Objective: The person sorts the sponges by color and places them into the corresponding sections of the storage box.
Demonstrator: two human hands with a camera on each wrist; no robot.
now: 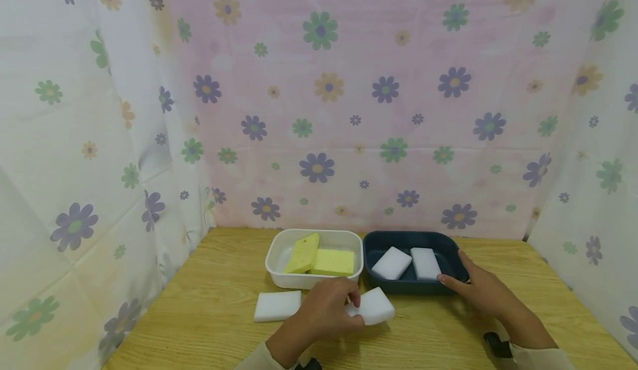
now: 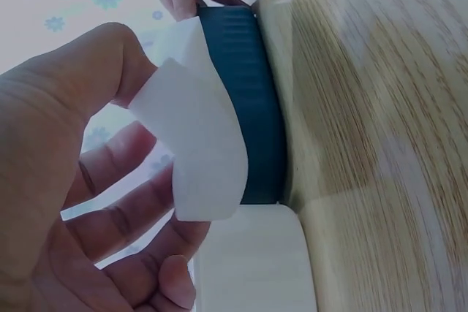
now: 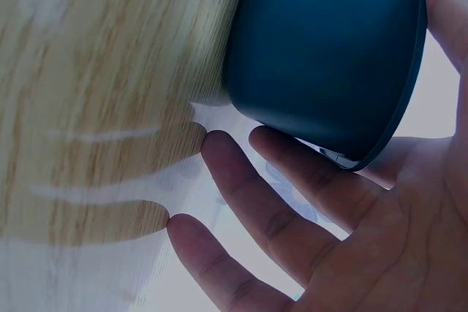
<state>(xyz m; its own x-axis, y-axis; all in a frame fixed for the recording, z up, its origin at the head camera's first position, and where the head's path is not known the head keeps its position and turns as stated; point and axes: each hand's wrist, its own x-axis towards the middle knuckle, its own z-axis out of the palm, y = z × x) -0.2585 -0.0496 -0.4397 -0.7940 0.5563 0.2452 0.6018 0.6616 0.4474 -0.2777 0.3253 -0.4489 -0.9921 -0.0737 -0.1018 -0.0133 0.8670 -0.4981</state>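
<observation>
In the head view my left hand (image 1: pixel 326 309) pinches a white sponge block (image 1: pixel 376 306) between thumb and fingers, in front of the two containers. The left wrist view shows this sponge (image 2: pixel 197 137) close up, tilted, with the dark blue container (image 2: pixel 245 107) behind it. My right hand (image 1: pixel 483 292) grips the right end of the dark blue container (image 1: pixel 413 288), thumb over the rim and fingers along the outside. Two white sponges, one angled (image 1: pixel 392 263) and one straighter (image 1: pixel 425 264), lie inside it. Another white sponge (image 1: pixel 277 306) lies flat on the table, left of my left hand.
A white container (image 1: pixel 314 281) stands directly left of the dark blue one. It holds two yellow sponges, one leaning (image 1: pixel 302 253) and one flat (image 1: pixel 333 262). The wooden table (image 1: pixel 199 314) ends at a flowered cloth (image 1: pixel 319 137) at the back and sides.
</observation>
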